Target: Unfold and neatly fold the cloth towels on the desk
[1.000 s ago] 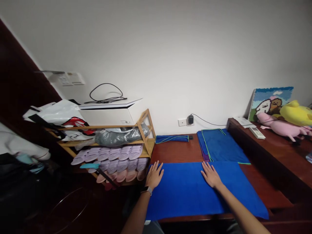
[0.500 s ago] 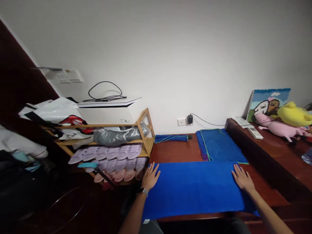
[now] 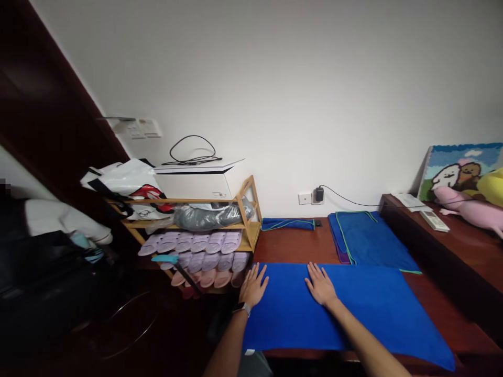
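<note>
At left, a dark door frame (image 3: 58, 94) bounds the wall (image 3: 275, 104); a black bag (image 3: 51, 277) sits below. Beside the tabletop's left edge stands a wooden rack (image 3: 250, 239) carrying a white box (image 3: 192, 185) and rows of lilac slippers (image 3: 184, 242).

The tabletop (image 3: 294, 246) is reddish-brown and glossy. A blue cloth (image 3: 291, 314) is spread along its near edge, reaching the left edge; a white tag (image 3: 249, 352) shows at the cloth's near left corner. The left hand (image 3: 254, 286) lies flat at the cloth's far left corner, fingers parted, gripping nothing. The right hand (image 3: 321, 284) lies flat by the cloth's far edge, left of its middle, likewise gripping nothing.

A narrow folded cloth (image 3: 288, 224) lies along the tabletop's far edge, from the far left corner. Exposed wood separates it from the spread cloth. Toward the far right corner, a green-edged cloth (image 3: 373, 238) reaches the spread cloth's far edge; overlap cannot be determined. A further strip of wood runs along the right edge, beneath a raised counter (image 3: 471, 251) bearing a remote (image 3: 434, 221) and a pink plush (image 3: 467, 207).
</note>
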Demonstrator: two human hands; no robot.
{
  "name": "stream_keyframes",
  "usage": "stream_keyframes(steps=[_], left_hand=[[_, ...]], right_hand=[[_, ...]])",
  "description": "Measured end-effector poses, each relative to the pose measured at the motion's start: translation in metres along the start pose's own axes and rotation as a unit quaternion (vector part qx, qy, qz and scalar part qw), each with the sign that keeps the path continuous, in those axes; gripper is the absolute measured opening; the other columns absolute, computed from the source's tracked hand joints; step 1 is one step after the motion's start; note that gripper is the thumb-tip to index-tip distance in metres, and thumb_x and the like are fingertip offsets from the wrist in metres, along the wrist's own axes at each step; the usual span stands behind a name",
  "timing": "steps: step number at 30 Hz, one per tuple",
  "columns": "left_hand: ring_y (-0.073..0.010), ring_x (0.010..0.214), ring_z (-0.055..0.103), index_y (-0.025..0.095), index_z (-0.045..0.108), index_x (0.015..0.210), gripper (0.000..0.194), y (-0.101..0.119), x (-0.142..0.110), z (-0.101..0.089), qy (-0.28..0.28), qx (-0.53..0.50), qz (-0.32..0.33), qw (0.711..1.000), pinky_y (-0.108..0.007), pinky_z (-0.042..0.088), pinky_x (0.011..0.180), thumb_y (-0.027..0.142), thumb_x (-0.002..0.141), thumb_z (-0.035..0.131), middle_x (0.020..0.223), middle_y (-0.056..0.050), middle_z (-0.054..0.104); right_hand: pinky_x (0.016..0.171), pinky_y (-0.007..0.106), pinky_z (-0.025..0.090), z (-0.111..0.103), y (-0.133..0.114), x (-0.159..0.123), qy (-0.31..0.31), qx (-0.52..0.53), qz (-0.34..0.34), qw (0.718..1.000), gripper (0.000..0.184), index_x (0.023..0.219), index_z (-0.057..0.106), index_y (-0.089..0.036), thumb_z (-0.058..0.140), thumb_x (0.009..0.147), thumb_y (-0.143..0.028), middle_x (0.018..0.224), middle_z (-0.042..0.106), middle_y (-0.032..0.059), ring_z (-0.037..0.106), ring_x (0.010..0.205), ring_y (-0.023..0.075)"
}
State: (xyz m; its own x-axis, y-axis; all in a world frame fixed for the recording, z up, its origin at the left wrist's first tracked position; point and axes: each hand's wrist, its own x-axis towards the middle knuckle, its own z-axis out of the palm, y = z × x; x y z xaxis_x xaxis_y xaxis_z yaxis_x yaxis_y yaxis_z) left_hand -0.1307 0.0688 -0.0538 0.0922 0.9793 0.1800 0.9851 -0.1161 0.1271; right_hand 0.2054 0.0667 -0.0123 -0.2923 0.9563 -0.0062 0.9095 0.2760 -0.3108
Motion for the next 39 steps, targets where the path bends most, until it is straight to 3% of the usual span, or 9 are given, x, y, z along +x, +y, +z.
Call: stream_keyframes(steps=[9, 12, 18, 21, 23, 26, 29, 33, 39], left_hand=[[-0.0267, 0.159, 0.031, 0.029, 0.042, 0.162, 0.058, 0.000, 0.002, 0.000, 0.003, 0.006, -0.007, 1.000, -0.049, 0.027, 0.129, 0.050, 0.109, 0.035, 0.172, -0.007, 0.036], [-0.0267, 0.159, 0.031, 0.028, 0.041, 0.163, 0.060, 0.002, 0.003, -0.002, -0.009, 0.011, -0.009, 1.000, -0.048, 0.027, 0.129, 0.051, 0.109, 0.035, 0.172, -0.008, 0.034], [-0.0265, 0.159, 0.032, 0.028, 0.041, 0.163, 0.059, -0.001, 0.004, -0.007, -0.015, 0.019, -0.009, 1.000, -0.049, 0.027, 0.129, 0.051, 0.108, 0.034, 0.171, -0.008, 0.037], [-0.0273, 0.159, 0.032, 0.025, 0.044, 0.162, 0.058, 0.011, 0.003, -0.009, -0.005, 0.024, 0.003, 1.000, -0.051, 0.024, 0.130, 0.046, 0.108, 0.034, 0.171, -0.009, 0.038], [-0.0269, 0.159, 0.032, 0.023, 0.044, 0.161, 0.057, 0.030, 0.004, -0.007, 0.015, 0.018, 0.032, 0.999, -0.051, 0.024, 0.130, 0.044, 0.109, 0.033, 0.171, -0.010, 0.037], [-0.0260, 0.159, 0.032, 0.027, 0.042, 0.162, 0.057, 0.066, 0.005, 0.000, 0.032, -0.008, 0.080, 0.996, -0.051, 0.025, 0.130, 0.045, 0.110, 0.032, 0.172, -0.008, 0.036], [-0.0278, 0.159, 0.032, 0.031, 0.041, 0.163, 0.058, 0.081, 0.008, 0.006, 0.008, -0.019, 0.064, 0.998, -0.052, 0.026, 0.129, 0.050, 0.109, 0.035, 0.172, -0.006, 0.037], [-0.0279, 0.159, 0.031, 0.030, 0.042, 0.163, 0.060, 0.054, 0.008, 0.002, -0.021, -0.009, -0.016, 1.000, -0.052, 0.024, 0.130, 0.053, 0.108, 0.034, 0.172, -0.007, 0.034], [-0.0276, 0.159, 0.031, 0.025, 0.043, 0.162, 0.062, 0.019, 0.007, -0.003, -0.015, 0.007, -0.049, 0.999, -0.049, 0.024, 0.130, 0.053, 0.107, 0.036, 0.173, -0.011, 0.033]], right_hand=[[0.131, 0.049, 0.017, -0.019, 0.243, -0.094, 0.017, -0.087, 0.261, 0.961, 0.081, 0.169, 0.023, -0.010, 0.015, 0.100, -0.053, 0.175, 0.024, 0.0070, 0.019, 0.162, 0.0266], [0.132, 0.048, 0.017, -0.022, 0.285, -0.109, 0.016, -0.102, 0.293, 0.951, 0.083, 0.169, 0.021, -0.011, 0.013, 0.099, -0.054, 0.176, 0.022, 0.0058, 0.018, 0.163, 0.0249], [0.130, 0.055, 0.017, -0.041, 0.264, -0.100, 0.011, -0.124, 0.323, 0.938, 0.077, 0.167, 0.030, -0.009, 0.013, 0.100, -0.043, 0.174, 0.028, 0.0084, 0.024, 0.161, 0.0284], [0.130, 0.055, 0.016, -0.050, 0.199, -0.077, 0.056, -0.146, 0.277, 0.948, 0.073, 0.163, 0.036, -0.004, 0.015, 0.101, -0.035, 0.173, 0.030, 0.0136, 0.027, 0.160, 0.0326], [0.131, 0.051, 0.015, -0.045, 0.137, -0.055, 0.072, -0.119, 0.172, 0.975, 0.072, 0.164, 0.035, -0.005, 0.016, 0.103, -0.039, 0.173, 0.030, 0.0138, 0.025, 0.161, 0.0311], [0.132, 0.045, 0.014, -0.025, 0.045, -0.022, 0.019, -0.017, 0.033, 0.999, 0.072, 0.167, 0.031, -0.013, 0.020, 0.106, -0.049, 0.174, 0.028, 0.0084, 0.022, 0.162, 0.0254], [0.132, 0.046, 0.011, -0.008, 0.000, -0.004, -0.019, 0.018, -0.009, 1.000, 0.072, 0.168, 0.029, -0.016, 0.020, 0.107, -0.053, 0.174, 0.026, 0.0068, 0.020, 0.163, 0.0239], [0.133, 0.045, 0.010, -0.012, 0.046, -0.015, -0.019, -0.012, 0.052, 0.998, 0.074, 0.168, 0.028, -0.015, 0.019, 0.105, -0.054, 0.174, 0.025, 0.0048, 0.018, 0.163, 0.0233], [0.132, 0.050, 0.014, -0.030, 0.217, -0.080, 0.008, -0.078, 0.246, 0.966, 0.078, 0.169, 0.022, -0.012, 0.014, 0.102, -0.050, 0.175, 0.023, 0.0059, 0.018, 0.163, 0.0274]])
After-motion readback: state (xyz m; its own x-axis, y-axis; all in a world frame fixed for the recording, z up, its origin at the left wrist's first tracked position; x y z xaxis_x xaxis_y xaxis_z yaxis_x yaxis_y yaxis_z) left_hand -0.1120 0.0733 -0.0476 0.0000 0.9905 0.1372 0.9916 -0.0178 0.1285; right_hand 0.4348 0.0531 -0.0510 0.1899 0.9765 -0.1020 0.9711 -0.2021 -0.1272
